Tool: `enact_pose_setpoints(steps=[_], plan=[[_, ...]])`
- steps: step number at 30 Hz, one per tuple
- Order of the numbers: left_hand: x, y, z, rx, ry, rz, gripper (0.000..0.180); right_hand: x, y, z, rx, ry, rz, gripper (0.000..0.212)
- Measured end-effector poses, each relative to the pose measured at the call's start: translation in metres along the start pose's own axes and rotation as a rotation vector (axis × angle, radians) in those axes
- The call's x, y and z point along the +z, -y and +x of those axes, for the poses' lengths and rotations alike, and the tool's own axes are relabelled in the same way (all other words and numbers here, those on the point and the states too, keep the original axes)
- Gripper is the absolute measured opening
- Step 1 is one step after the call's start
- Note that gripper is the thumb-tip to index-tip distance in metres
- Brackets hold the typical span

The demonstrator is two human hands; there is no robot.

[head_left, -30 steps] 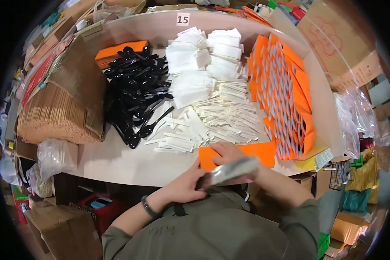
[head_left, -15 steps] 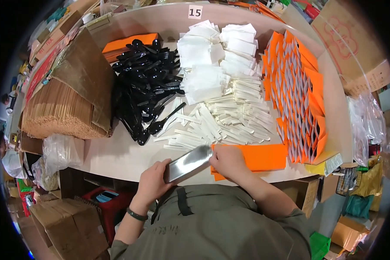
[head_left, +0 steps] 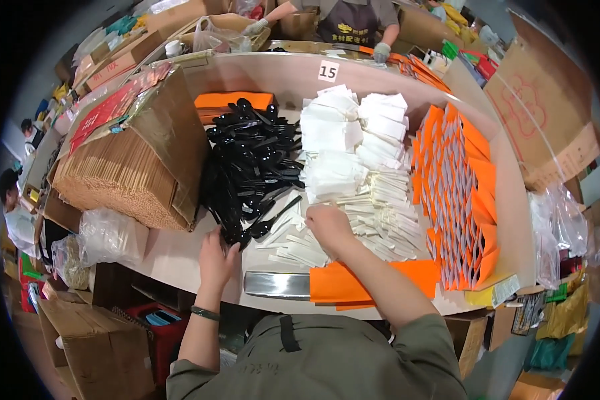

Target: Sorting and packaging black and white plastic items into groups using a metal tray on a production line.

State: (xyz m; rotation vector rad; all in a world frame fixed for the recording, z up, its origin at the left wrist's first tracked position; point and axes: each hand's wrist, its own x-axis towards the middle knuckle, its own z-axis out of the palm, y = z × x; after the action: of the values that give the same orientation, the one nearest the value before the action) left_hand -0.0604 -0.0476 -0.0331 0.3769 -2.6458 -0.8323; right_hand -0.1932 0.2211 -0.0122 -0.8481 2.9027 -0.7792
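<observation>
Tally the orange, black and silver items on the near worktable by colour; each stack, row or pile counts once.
Orange: 3 (back-left stack, front stack, right-hand row)
Black: 1 (utensil pile)
Silver: 1 (metal piece)
Total: 5

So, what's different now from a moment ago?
The left hand let go of the shiny metal piece, now lying at the left end of the flat orange sleeves, and moved forward to the black cutlery. The right hand went forward from the sleeves to the white strips. The right-side orange pouches and left-side carton stayed put.
</observation>
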Motion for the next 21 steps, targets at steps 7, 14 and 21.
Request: enact_pose_setpoints(steps=[7, 14, 21], plan=[[0.036, -0.033, 0.026, 0.090, 0.070, -0.204, 0.052, -0.050, 0.008, 0.009, 0.052, 0.043, -0.044, 0.016], [0.010, -0.057, 0.024, -0.080, 0.117, 0.120, 0.045, -0.014, 0.002, 0.000, 0.027, 0.186, -0.096, 0.022], [0.051, -0.099, 0.041, 0.231, 0.132, 0.025, 0.035, -0.007, 0.024, 0.007, 0.177, 0.166, -0.064, 0.020]])
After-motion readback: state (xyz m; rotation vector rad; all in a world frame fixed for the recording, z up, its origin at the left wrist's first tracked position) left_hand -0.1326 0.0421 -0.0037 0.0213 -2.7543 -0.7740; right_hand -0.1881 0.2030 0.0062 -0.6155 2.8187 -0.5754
